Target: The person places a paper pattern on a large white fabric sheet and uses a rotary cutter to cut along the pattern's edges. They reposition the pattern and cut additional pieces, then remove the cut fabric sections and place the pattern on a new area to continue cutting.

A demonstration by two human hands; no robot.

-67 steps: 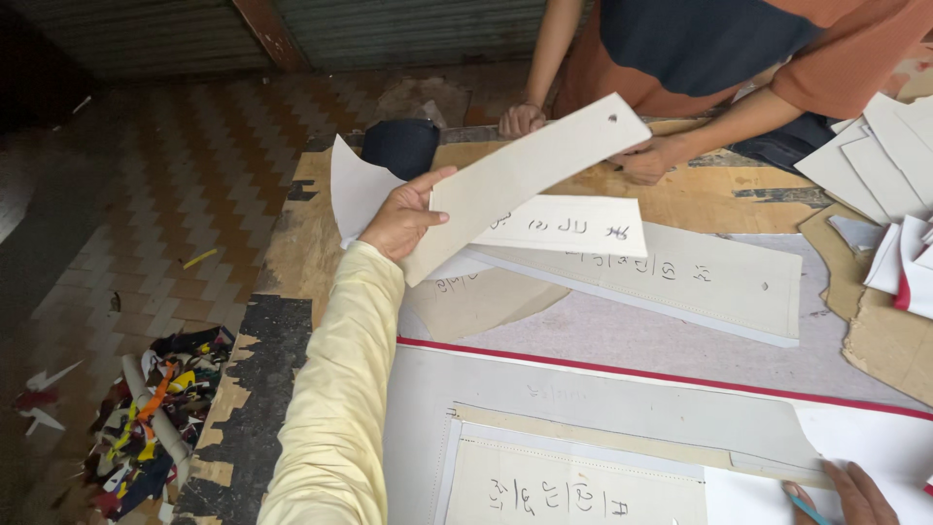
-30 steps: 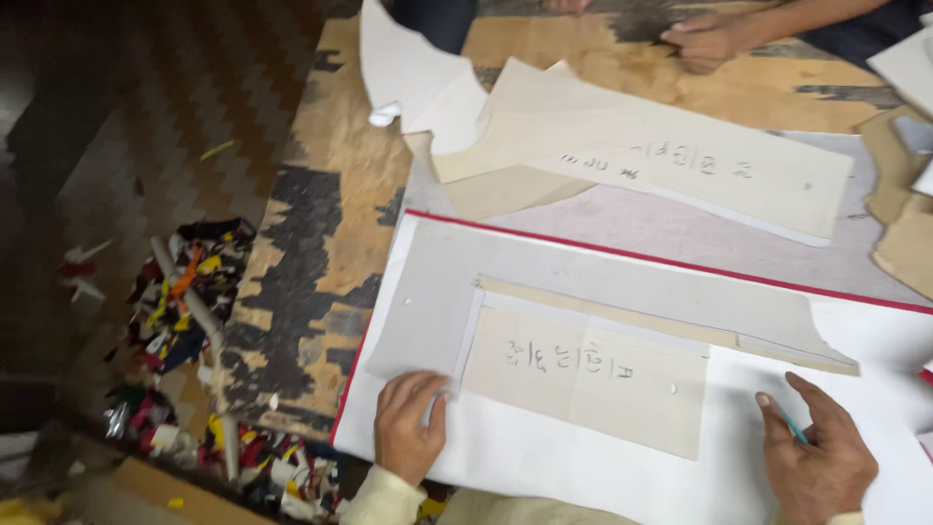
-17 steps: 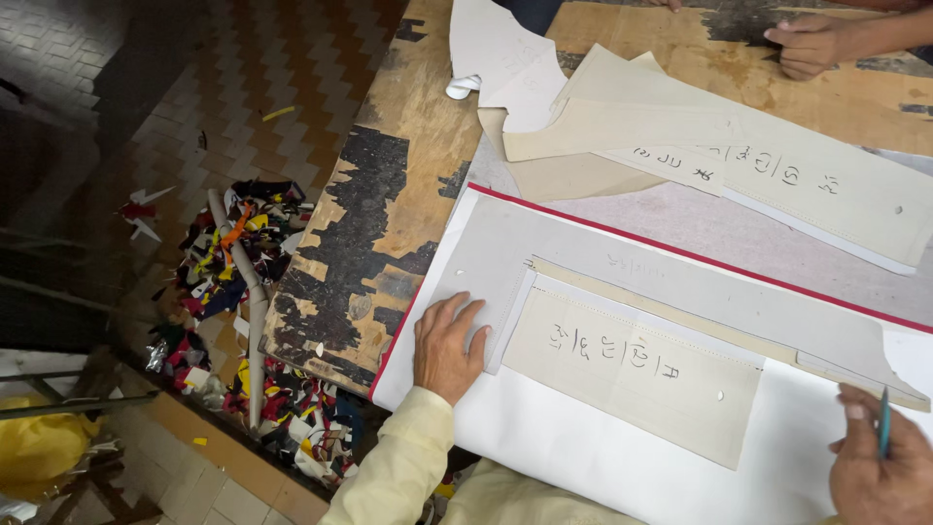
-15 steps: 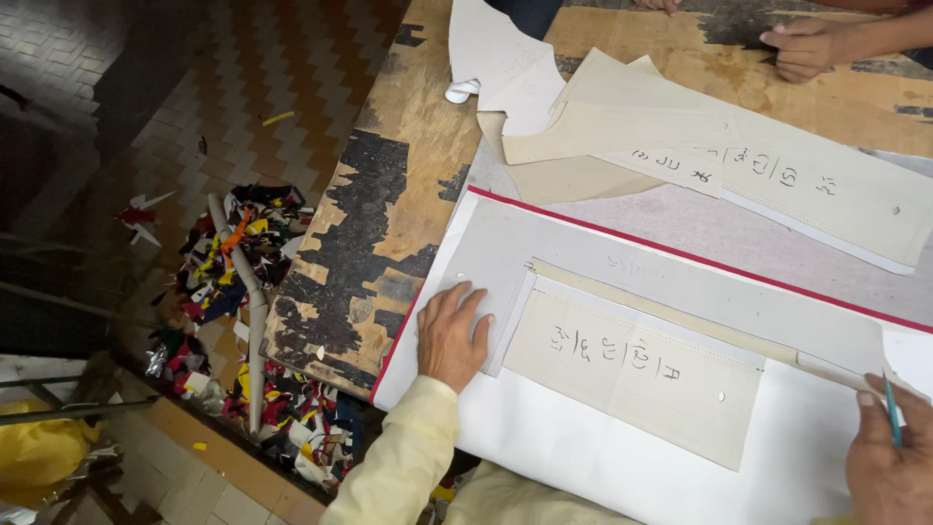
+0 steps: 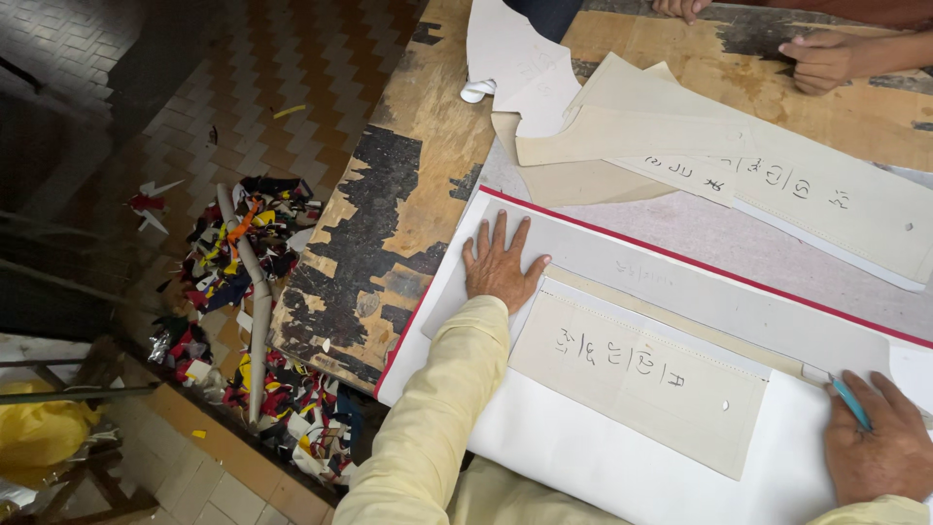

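My left hand (image 5: 501,264) lies flat with fingers spread on white cloth (image 5: 622,467) that has a red edge, at the left end of a beige card pattern piece (image 5: 641,374) with handwriting on it. My right hand (image 5: 880,447) rests on the cloth at the pattern's right end and holds a light blue marking pencil (image 5: 849,402), its tip near the pattern's upper right corner.
More card pattern pieces (image 5: 719,165) and a white one (image 5: 510,63) lie further back on the worn wooden table (image 5: 389,224). Another person's hand (image 5: 821,63) rests at the far edge. Coloured fabric scraps (image 5: 248,292) are piled on the tiled floor at left.
My left hand put down a long pattern strip and came to press flat on the cloth beside the pattern. My right hand with the pencil shifted to the pattern's right end.
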